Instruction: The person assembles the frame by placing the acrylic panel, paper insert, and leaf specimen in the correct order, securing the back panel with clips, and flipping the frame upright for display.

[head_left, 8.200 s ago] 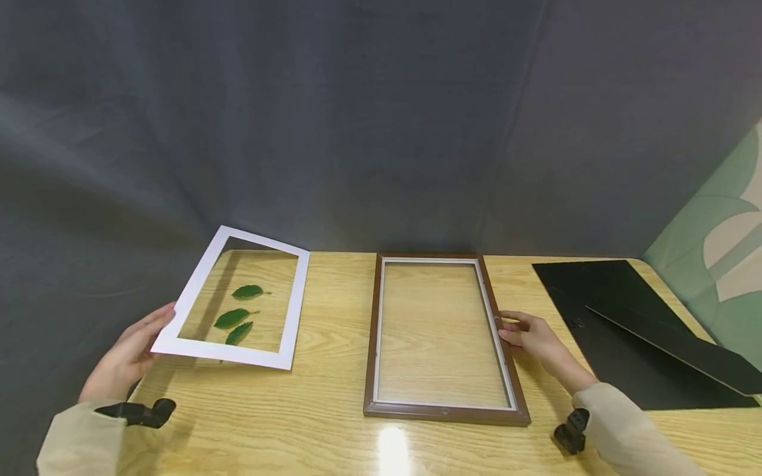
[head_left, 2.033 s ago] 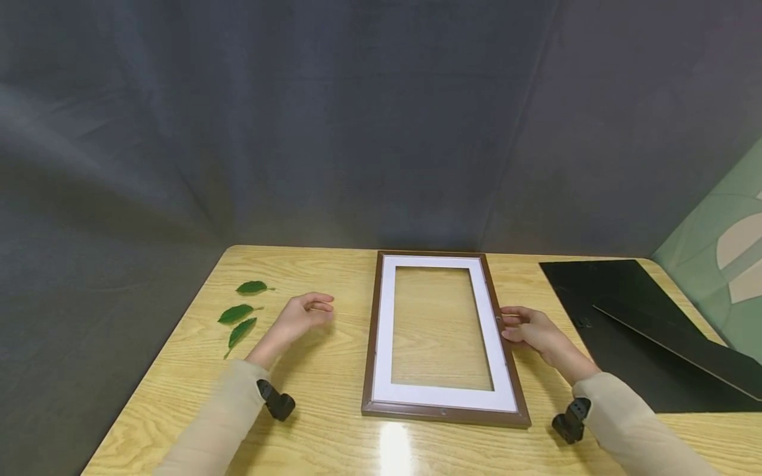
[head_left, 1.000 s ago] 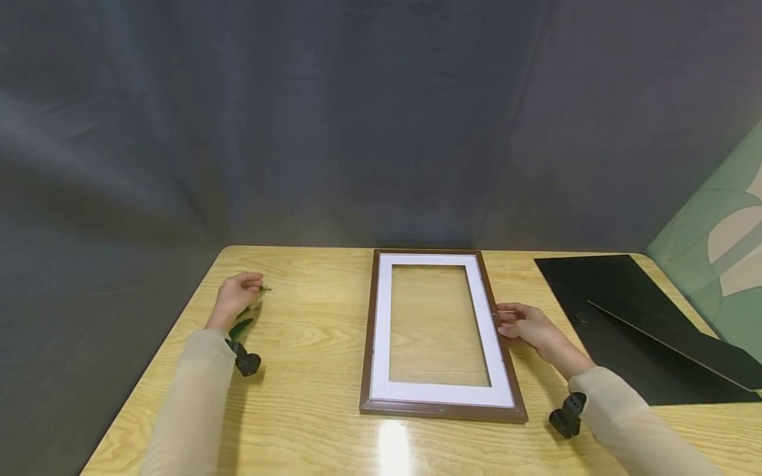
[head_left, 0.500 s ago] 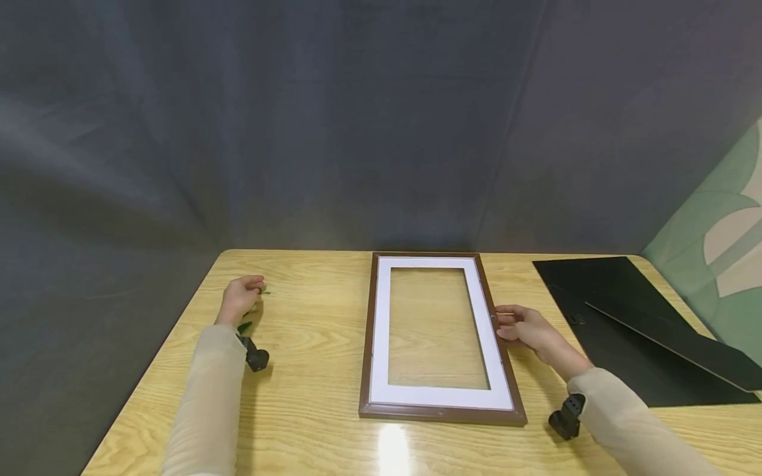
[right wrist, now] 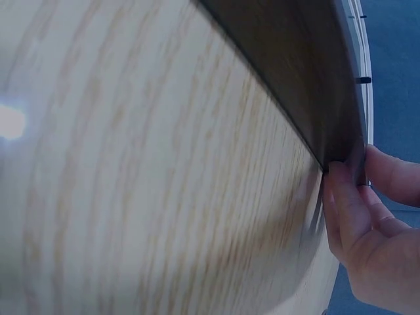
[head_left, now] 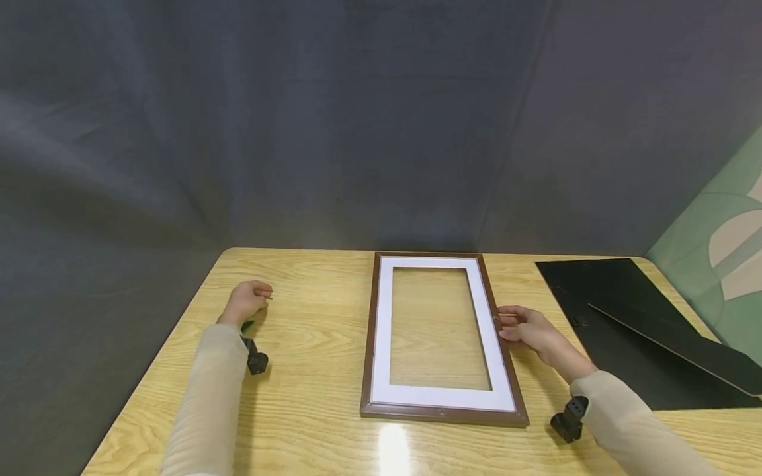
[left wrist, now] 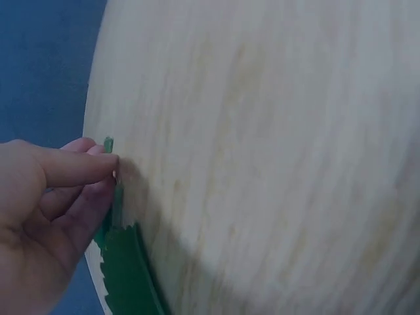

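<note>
Green and thin, a leaf stem (left wrist: 118,205) sits at the far left of the desk (head_left: 309,410), pinched between the thumb and fingers of the left hand (head_left: 245,302). Its free tip points right, its long axis running roughly left to right. Just to the near left of those fingertips I see a dark green, saw-edged leaf (left wrist: 131,275); whether the pinched stem belongs to it I cannot tell, because the hand hides part of it. My guess is that taking a leaf by the stem spares the blade from creasing.

Well to the right, in the middle of the desk, a brown rectangular picture frame (head_left: 443,415) lies flat, its long axis running near to far. A white rectangular mat (head_left: 442,398) sits inside the rails, its long sides parallel to theirs; I take it to be bedded there to border the opening.

The right hand (head_left: 532,330) grips the frame's right rail, one fingertip over the upper edge and others against the outer wall, probably to steady it.

Farther right lies a large black flat board (head_left: 583,281), with a narrower black panel (head_left: 702,350) tilted over it; I can't see whether the two are hinged. I read them as parked aside to free the middle. A dark grey curtain (head_left: 357,132) hangs behind the far edge.
</note>
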The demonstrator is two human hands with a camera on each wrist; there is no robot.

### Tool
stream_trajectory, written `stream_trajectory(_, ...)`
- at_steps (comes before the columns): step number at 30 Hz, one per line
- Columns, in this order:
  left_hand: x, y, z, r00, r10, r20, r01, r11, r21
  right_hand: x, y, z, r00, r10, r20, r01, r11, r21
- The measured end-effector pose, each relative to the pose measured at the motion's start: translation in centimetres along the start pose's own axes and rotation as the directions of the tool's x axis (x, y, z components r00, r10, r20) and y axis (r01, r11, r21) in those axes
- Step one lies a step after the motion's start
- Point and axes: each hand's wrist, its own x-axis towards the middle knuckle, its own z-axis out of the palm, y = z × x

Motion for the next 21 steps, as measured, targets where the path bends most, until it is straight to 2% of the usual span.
stream_trajectory(6,0.1,0.5,0.4,0.998,0.068,-0.005,-0.067,0.99,0.127,0.1,0.1,-0.2,1.0,0.004,-0.009,-0.004,1.0,0.002)
stream_trajectory(12,0.4,0.3,0.6,0.982,0.184,0.039,-0.188,0.951,0.244,0.4,0.1,-0.3,1.0,0.006,-0.013,-0.006,1.0,0.004)
stream_trajectory(16,0.8,0.0,1.0,0.974,0.22,0.049,-0.225,0.945,0.237,0.4,0.2,-0.4,1.0,0.006,-0.013,-0.006,1.0,0.004)
stream_trajectory(21,1.3,0.9,1.1,0.962,0.271,-0.007,-0.265,0.944,0.196,0.3,0.2,-0.4,1.0,0.014,-0.016,-0.014,1.0,0.005)
